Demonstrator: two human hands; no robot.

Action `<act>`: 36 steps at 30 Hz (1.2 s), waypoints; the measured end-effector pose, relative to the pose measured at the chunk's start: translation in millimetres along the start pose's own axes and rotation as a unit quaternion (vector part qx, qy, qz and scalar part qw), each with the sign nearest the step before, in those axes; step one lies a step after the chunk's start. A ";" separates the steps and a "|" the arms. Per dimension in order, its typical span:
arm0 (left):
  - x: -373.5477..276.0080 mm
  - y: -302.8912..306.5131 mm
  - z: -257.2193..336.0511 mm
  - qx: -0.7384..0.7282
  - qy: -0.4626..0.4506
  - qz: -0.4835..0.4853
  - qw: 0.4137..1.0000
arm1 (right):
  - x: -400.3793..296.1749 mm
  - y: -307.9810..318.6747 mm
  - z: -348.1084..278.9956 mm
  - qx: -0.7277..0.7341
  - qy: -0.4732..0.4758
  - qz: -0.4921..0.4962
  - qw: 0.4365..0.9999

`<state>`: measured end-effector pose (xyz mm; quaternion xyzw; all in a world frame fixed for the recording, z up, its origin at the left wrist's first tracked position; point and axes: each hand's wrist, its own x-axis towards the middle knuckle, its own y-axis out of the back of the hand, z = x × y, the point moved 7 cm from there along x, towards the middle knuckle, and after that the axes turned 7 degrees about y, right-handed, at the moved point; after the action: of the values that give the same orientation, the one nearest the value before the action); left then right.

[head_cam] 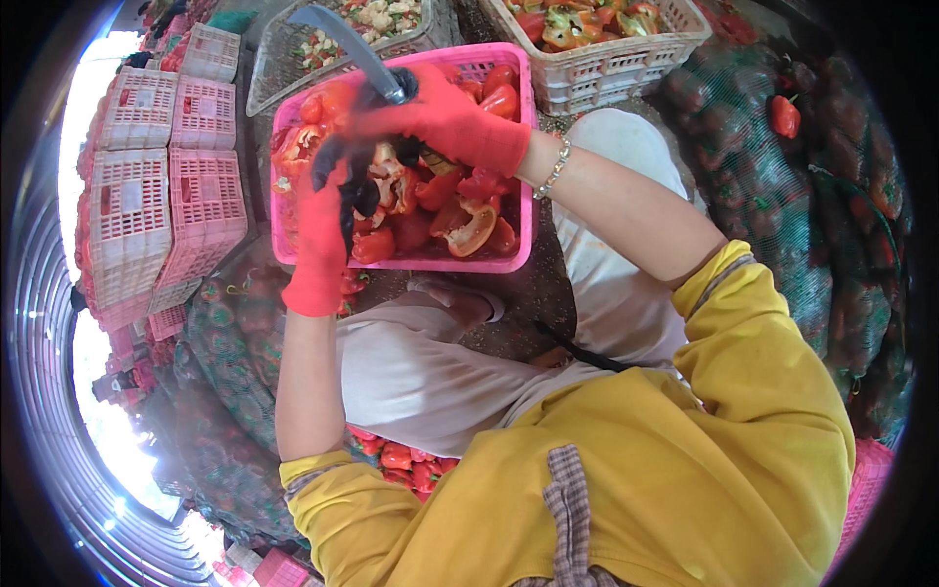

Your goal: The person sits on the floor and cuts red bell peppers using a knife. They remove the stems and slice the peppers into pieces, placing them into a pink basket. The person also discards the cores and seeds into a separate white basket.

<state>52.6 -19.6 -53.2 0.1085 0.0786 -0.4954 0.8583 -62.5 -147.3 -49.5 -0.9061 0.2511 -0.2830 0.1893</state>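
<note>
My right hand (447,117), in a red glove with a dark coated palm, grips a knife with a curved metal blade (352,48). The blade points up and to the left. My left hand (326,213), gloved alike, is just below it, its dark fingers curled and blurred; whether it holds a pepper piece cannot be told. Both hands are over a pink plastic basket (403,265). Cut red peppers fill much of it, among them an opened piece with a pale inside (473,231).
Behind the basket stand a crate of pepper cores and scraps (257,84) and a white crate of cut peppers (587,77). Net sacks of peppers (770,198) lie at the right, with a loose red pepper (785,116) on top. Stacked crates (132,213) rise at the left.
</note>
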 end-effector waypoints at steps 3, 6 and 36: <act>-7.1 -5.0 5.2 -0.047 -0.020 -0.005 0.999 | -1.9 -2.3 0.4 0.022 0.000 0.023 0.999; -10.1 -22.1 5.4 -0.145 0.001 -0.068 0.987 | -6.4 -2.9 -1.4 0.012 0.011 0.051 0.999; 6.6 -25.9 -2.5 -0.249 -0.044 -0.061 0.966 | -1.4 -12.5 -20.5 0.063 0.040 0.100 0.992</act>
<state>33.3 -37.0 -60.0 -0.1351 0.1682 -0.5158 0.8291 -71.6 -140.7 -28.3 -0.8508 0.3294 -0.3135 0.2634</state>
